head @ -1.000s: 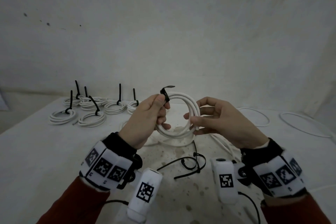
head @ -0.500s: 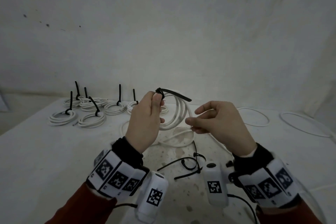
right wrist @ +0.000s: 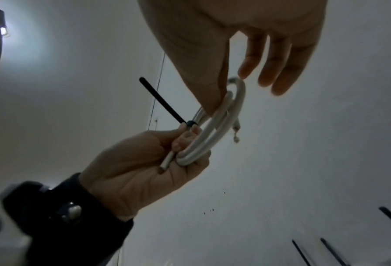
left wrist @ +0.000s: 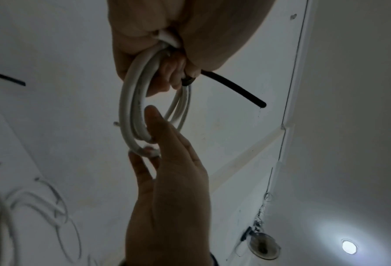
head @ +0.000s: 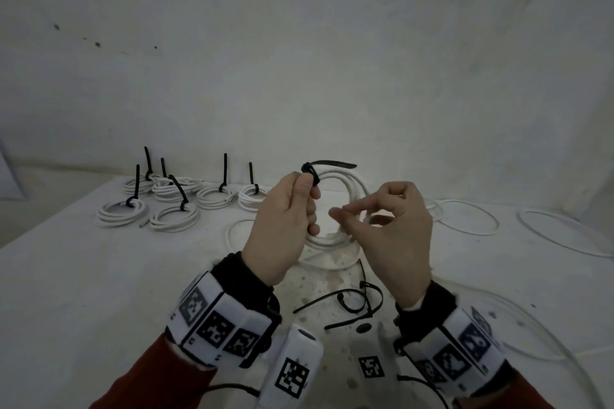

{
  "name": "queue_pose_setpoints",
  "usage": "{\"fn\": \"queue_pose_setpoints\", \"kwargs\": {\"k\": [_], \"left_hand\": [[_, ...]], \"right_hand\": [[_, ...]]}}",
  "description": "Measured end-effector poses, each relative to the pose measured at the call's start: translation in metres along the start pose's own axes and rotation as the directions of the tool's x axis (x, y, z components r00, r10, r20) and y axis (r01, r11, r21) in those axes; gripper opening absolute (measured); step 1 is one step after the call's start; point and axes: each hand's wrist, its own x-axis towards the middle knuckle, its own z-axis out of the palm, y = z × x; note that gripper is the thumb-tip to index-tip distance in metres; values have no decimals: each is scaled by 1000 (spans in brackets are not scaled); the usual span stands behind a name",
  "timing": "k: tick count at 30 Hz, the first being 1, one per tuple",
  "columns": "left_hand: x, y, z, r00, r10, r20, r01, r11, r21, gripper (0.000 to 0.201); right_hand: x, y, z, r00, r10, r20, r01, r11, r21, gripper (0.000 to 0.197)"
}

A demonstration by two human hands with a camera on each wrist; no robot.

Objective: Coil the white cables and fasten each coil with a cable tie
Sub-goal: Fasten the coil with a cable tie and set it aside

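My left hand (head: 289, 222) holds a small white cable coil (head: 357, 186) up above the table, gripping it where a black cable tie (head: 332, 164) wraps it. The tie's tail sticks out to the right. In the left wrist view the coil (left wrist: 130, 117) hangs from that hand (left wrist: 178, 27), the tie (left wrist: 233, 90) jutting sideways. My right hand (head: 392, 226) is at the coil's right rim. The right wrist view shows its thumb (right wrist: 214, 100) lying against the coil (right wrist: 214, 136), the other fingers loose and apart from it, while the left hand (right wrist: 144, 162) grips below the tie (right wrist: 162, 100).
Several tied coils (head: 172, 199) lie at the table's back left, tie tails standing up. Loose black ties (head: 349, 302) lie just before my wrists. Uncoiled white cables (head: 465, 219) loop over the right side, and another (head: 232, 236) lies under my hands on the white table (head: 83, 292).
My right hand let go of the coil's right side, drew back, and now touches its rim again. The left hand turned the coil, so the tie's tail points right.
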Motion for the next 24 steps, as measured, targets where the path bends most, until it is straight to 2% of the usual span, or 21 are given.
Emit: {"fn": "queue_pose_setpoints", "kwargs": {"k": [2, 3, 5, 6, 7, 10, 11, 13, 16, 19, 21, 24], "left_hand": [[-2, 1, 2, 998, -35, 51, 38, 997, -65, 32], [-2, 1, 2, 997, -47, 68, 53, 995, -85, 32], [-1, 4, 0, 994, -59, 87, 68, 992, -108, 32], [0, 5, -1, 993, -67, 92, 77, 990, -117, 32], [1, 6, -3, 992, -80, 98, 92, 988, -127, 32], [8, 6, -11, 978, -161, 134, 188, 958, -216, 35], [11, 7, -14, 963, -207, 174, 249, 928, -276, 37], [14, 9, -21, 913, -273, 304, 381, 838, -391, 39], [15, 13, -29, 842, -243, 482, 487, 729, -481, 45], [14, 13, -34, 806, -158, 571, 495, 710, -501, 44], [14, 11, -36, 808, -114, 578, 456, 743, -491, 47], [12, 10, -34, 846, -105, 523, 384, 800, -460, 53]], "right_hand": [[2, 2, -1, 998, -36, -42, 35, 999, -15, 32], [4, 4, -2, 999, -12, -41, 12, 1000, 7, 38], [5, 2, -4, 992, 115, 46, -122, 973, 195, 45], [7, 0, -5, 973, 189, 135, -221, 930, 295, 44], [9, -2, -7, 936, 253, 246, -331, 870, 366, 39], [17, -11, -17, 754, 326, 571, -608, 675, 418, 21], [20, -10, -20, 707, 332, 624, -664, 616, 425, 22], [24, -8, -24, 662, 349, 664, -722, 534, 439, 24], [26, -6, -26, 639, 377, 671, -756, 468, 457, 23], [27, -6, -27, 625, 390, 676, -775, 414, 477, 27], [28, -6, -28, 624, 394, 675, -778, 398, 487, 28], [27, -5, -27, 624, 392, 676, -779, 383, 497, 30]]}}
